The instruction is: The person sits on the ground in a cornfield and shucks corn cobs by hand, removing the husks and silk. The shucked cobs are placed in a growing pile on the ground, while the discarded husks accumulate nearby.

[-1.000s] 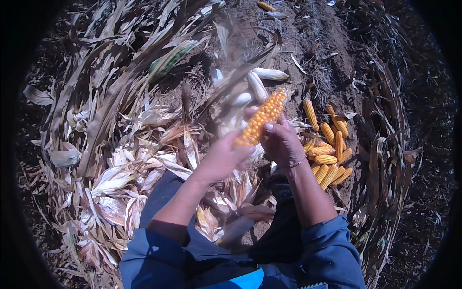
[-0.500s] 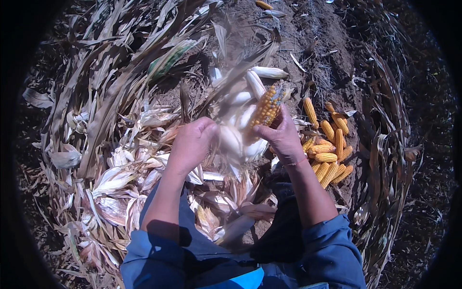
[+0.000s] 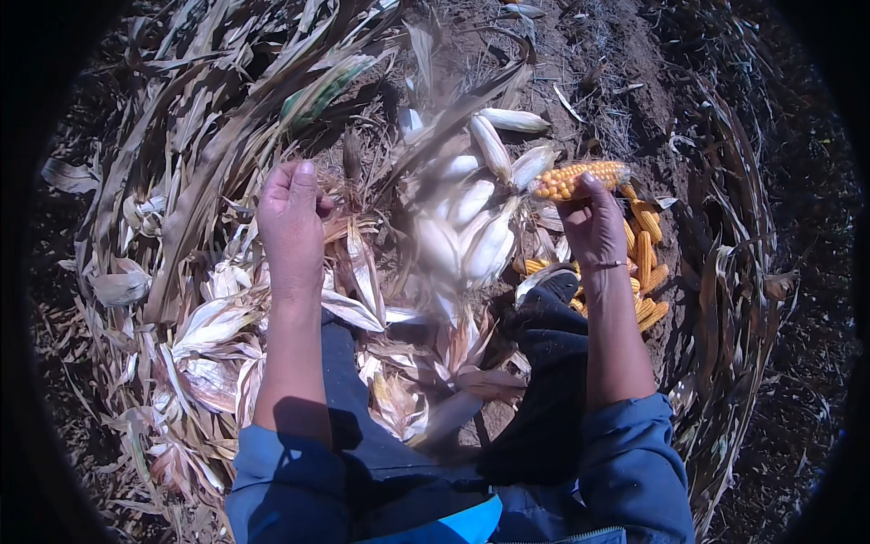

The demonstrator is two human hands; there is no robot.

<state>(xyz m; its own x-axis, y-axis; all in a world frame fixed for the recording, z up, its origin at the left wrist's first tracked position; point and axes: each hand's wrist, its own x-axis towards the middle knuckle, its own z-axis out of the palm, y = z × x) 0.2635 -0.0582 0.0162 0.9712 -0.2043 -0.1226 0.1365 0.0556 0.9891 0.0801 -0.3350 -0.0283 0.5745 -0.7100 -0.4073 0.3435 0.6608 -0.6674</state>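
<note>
Ground [image 3: 564, 68] beyond and between both hands: dry brown soil, rough, strewn with fine straw, in hard outdoor sunlight. Right hand [image 3: 594, 218]: pinching bare yellow corn cob [image 3: 557, 183] between thumb and fingers, cob held nearly level and crosswise. Left hand [image 3: 292, 218]: raised well apart from the right, thumb pressed to curled fingers; cannot tell whether any strand is caught there. Beside and below the right hand: pile of yellow cobs [image 3: 644, 258] on soil. Between the hands: pale ears in husk [image 3: 490, 249], partly blurred. Nearer the body from the left hand: papery loose husks [image 3: 213, 331]. Outward of the left hand: bank of dry stalks and leaves [image 3: 199, 163]. Outward of the right hand, past the pile: dry leaf band [image 3: 729, 363], with dark shadowed litter [image 3: 807, 381] farther out.
</note>
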